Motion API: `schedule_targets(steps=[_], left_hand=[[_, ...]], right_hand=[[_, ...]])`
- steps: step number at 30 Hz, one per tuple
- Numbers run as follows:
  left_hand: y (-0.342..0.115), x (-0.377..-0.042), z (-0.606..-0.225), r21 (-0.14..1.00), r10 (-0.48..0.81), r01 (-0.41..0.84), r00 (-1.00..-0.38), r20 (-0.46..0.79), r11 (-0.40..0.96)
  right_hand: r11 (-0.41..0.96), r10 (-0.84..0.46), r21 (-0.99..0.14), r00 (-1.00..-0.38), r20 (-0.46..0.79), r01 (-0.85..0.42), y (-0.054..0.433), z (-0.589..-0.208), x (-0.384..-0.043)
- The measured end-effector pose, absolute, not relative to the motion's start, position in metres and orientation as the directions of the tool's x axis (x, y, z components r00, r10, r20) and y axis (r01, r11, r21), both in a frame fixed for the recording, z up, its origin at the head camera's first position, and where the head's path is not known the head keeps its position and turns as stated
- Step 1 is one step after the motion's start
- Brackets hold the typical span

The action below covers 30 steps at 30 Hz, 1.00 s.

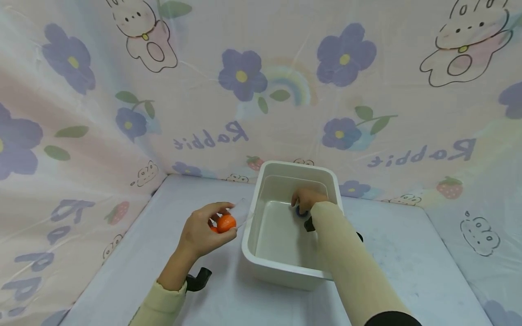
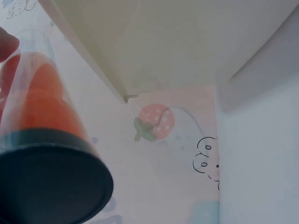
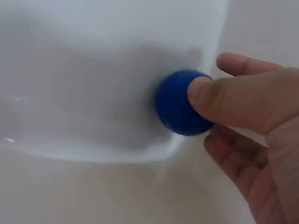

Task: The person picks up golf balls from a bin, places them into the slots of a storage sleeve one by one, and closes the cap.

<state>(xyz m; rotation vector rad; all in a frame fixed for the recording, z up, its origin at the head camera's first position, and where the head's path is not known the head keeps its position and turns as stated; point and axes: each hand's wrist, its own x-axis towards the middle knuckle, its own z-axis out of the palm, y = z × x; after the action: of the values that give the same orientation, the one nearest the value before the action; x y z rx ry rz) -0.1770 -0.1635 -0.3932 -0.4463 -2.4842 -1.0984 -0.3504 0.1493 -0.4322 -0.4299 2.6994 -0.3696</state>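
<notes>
In the head view my left hand (image 1: 205, 228) grips a clear plastic cup (image 1: 240, 210) left of the white bin's rim. Orange balls (image 1: 226, 222) show inside it. The left wrist view has the cup (image 2: 39, 42) close up, orange balls (image 2: 44, 105) seen through its wall and a dark round end (image 2: 53, 182) facing the camera. My right hand (image 1: 307, 199) reaches into the white bin (image 1: 253, 235). Between thumb and fingers it pinches a blue ball (image 3: 182, 102), low in a corner of the bin. In the head view the hand covers most of the blue ball (image 1: 301, 211).
The bin stands on a white tabletop (image 1: 391, 253) near the back. Behind and at both sides hangs a patterned cloth (image 1: 285, 131) with flowers and rabbits. A black wrist device (image 1: 199, 279) sticks out from the left wrist.
</notes>
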Motion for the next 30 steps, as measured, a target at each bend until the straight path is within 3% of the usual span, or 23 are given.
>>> schedule_targets(steps=[14,24,30], left_hand=[[-0.166,-0.179,-0.397,0.631,0.122,0.424,-0.877,0.464,0.649],[-0.165,-0.178,-0.397,0.655,0.119,0.414,-0.888,0.445,0.632],[-0.164,-0.178,-0.395,0.658,0.122,0.41,-0.891,0.438,0.632]], right_hand=[[0.919,-0.369,-0.288,-0.849,-0.379,-0.271,0.14,-0.439,-0.35],[0.902,-0.409,-0.299,-0.836,-0.365,-0.311,0.137,-0.416,-0.353],[0.87,-0.472,-0.35,-0.797,-0.378,-0.349,0.134,-0.408,-0.355]])
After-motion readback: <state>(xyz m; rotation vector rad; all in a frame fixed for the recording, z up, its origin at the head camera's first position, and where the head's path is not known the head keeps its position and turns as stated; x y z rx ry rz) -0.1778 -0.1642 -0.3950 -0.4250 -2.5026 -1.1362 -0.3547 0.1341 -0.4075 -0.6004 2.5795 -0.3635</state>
